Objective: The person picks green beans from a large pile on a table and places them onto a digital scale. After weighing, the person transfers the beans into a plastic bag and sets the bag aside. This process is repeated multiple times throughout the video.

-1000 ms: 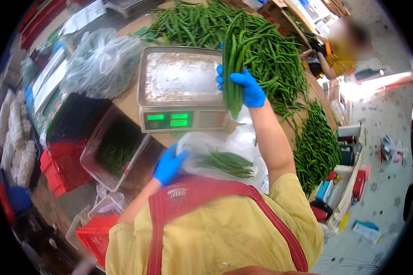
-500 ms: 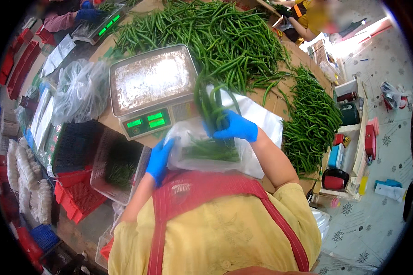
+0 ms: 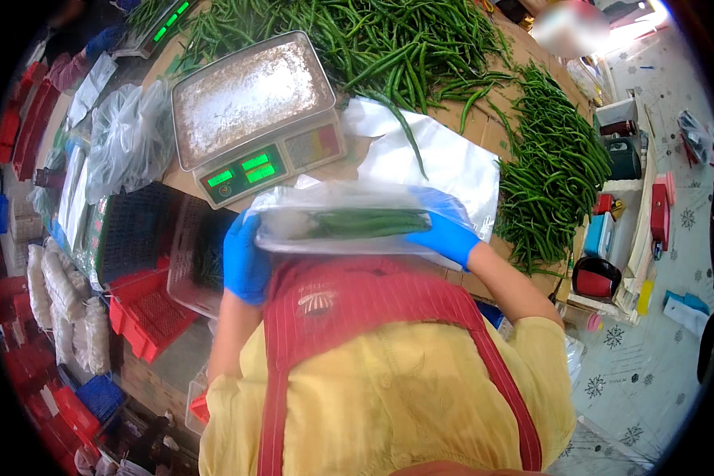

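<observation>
My blue-gloved left hand (image 3: 246, 254) grips the left end of a clear plastic bag (image 3: 293, 226) with long green peppers (image 3: 357, 224) inside. My gloved right hand (image 3: 444, 234) holds the bag's right end, its fingers partly behind hazy plastic. The bag lies horizontal in front of my red apron, slightly blurred. Just beyond it a steel-topped digital scale (image 3: 254, 99) with lit green displays stands on cardboard. A white plastic sheet (image 3: 464, 170) lies right of the scale, with a single long pepper (image 3: 412, 139) across it.
Pepper heaps (image 3: 408, 40) (image 3: 555, 166) cover the back and right. Clear bags (image 3: 127, 143), red crates (image 3: 147, 313) and baskets are at left; a white foam box (image 3: 627, 262) with small items is at right. A co-worker's blue-gloved hand (image 3: 103, 44) shows at top left, beside another scale (image 3: 159, 36).
The pepper bunch from my right hand went down into the bag. Both hands now hold the bag stretched sideways at its ends, and the view has shifted.
</observation>
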`<state>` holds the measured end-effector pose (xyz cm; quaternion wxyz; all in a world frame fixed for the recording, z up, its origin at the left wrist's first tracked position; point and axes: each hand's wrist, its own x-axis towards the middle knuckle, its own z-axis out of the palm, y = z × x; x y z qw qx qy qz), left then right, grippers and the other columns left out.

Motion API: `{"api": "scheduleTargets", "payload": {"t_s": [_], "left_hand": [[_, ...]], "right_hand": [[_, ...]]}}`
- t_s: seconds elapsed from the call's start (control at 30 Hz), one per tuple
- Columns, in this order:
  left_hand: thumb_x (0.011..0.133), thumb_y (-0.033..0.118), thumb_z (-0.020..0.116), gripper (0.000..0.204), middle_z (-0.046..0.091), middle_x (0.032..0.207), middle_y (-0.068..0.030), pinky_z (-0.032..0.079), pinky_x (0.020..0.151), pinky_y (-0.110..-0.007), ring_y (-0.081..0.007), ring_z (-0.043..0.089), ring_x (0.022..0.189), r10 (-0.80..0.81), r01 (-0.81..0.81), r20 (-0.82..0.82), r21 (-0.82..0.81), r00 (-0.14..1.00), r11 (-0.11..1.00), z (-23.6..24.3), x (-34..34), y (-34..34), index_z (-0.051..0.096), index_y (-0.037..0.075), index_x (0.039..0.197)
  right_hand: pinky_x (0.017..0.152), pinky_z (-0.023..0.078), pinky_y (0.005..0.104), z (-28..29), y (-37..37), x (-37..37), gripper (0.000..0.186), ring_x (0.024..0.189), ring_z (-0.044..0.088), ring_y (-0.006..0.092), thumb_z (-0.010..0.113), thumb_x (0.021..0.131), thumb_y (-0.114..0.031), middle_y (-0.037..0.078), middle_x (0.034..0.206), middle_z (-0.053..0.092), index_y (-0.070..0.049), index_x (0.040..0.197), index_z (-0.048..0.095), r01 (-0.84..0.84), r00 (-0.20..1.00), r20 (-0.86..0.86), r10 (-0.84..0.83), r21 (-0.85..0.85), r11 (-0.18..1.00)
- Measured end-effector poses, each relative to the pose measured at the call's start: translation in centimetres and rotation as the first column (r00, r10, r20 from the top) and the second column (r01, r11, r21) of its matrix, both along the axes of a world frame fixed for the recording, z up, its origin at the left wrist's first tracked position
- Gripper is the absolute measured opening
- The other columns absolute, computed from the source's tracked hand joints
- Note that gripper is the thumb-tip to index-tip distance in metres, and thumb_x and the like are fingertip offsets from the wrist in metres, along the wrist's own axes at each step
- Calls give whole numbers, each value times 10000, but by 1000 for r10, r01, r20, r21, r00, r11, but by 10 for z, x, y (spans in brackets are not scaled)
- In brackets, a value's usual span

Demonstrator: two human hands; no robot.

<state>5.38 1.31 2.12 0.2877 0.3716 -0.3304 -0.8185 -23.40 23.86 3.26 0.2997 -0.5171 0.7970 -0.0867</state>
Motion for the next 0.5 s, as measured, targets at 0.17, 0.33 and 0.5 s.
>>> {"api": "scheduleTargets", "payload": {"t_s": [0.17, 0.33, 0.5], "left_hand": [[954, 171, 545, 325, 639, 1134, -85, 458, 937, -342, -186, 596, 1029, 81, -92, -107, -102, 991, 991, 57, 6, -25, 601, -8, 1220], [969, 124, 523, 280, 621, 1141, -90, 466, 938, -353, -192, 595, 1026, 224, -294, -252, -290, 942, 911, 117, 30, -104, 565, 0, 1218], [964, 92, 532, 311, 618, 1165, -102, 489, 915, -331, -188, 597, 1054, 323, -336, -118, -513, 939, 790, 123, 31, -178, 546, -1, 1260]], "right_hand": [[1130, 239, 523, 112, -27, 12, 1036, 1395, 261, 436, 796, 679, -403, 260, 1515, 263, -228, 1530, 232, -68, 944, -323, 65, 3, 998], [1093, 328, 530, 175, -108, 9, 967, 1341, 356, 447, 818, 691, -266, 255, 1475, 340, -186, 1502, 298, -331, 887, -430, 167, -341, 880], [1032, 412, 460, 167, -209, 1, 840, 1214, 503, 391, 817, 662, -214, 211, 1304, 540, -119, 1404, 433, -419, 887, -378, 265, -419, 806]]}}
